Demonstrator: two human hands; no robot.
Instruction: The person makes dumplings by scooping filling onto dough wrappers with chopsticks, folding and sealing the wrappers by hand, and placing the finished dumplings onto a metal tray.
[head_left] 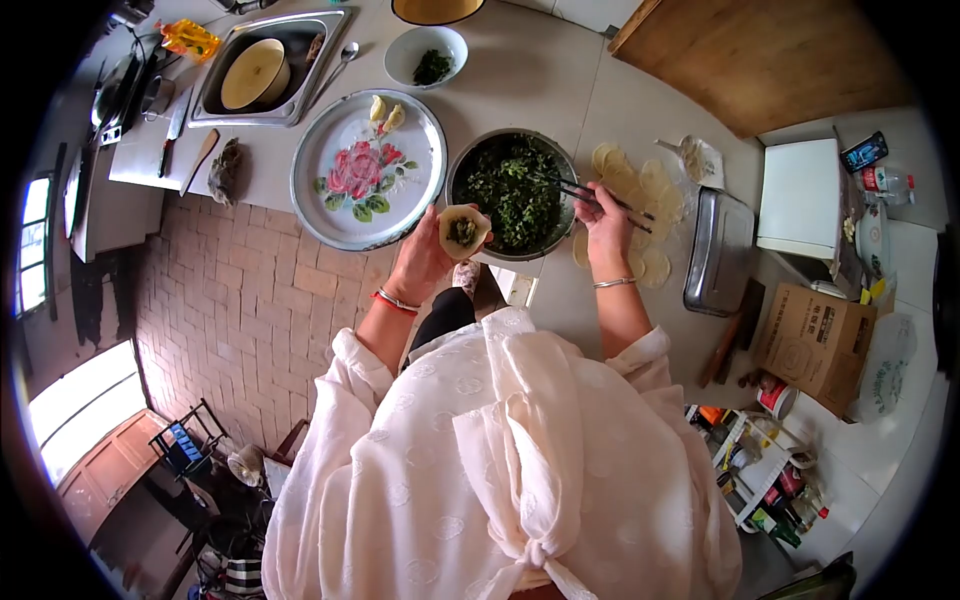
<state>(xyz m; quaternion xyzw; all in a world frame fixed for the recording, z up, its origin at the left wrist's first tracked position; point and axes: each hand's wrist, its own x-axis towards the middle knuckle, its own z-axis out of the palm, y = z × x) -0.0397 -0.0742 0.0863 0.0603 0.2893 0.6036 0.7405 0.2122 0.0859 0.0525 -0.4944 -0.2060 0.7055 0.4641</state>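
Observation:
My left hand [424, 256] cups a round dumpling wrapper [464, 222] with a small heap of green filling at its middle. Dark chopsticks [612, 201] are gripped in my right hand [604, 226], their tips reaching over a metal bowl [452, 180] of chopped green filling [512, 190]. Beside that bowl lie several flat dumpling wrappers [655, 185], partly behind my right hand. On the left, a round tray [308, 205] with a painted rose carries two folded dumplings [394, 117] near its far rim.
A white bowl [396, 66] with some greens stands behind the tray. Farther left are a sink [208, 105] holding a basin, a spoon [346, 56], a knife [178, 115] and a wooden spatula [202, 158]. On the right sit a metal lidded box [720, 240] and a cardboard box [815, 340].

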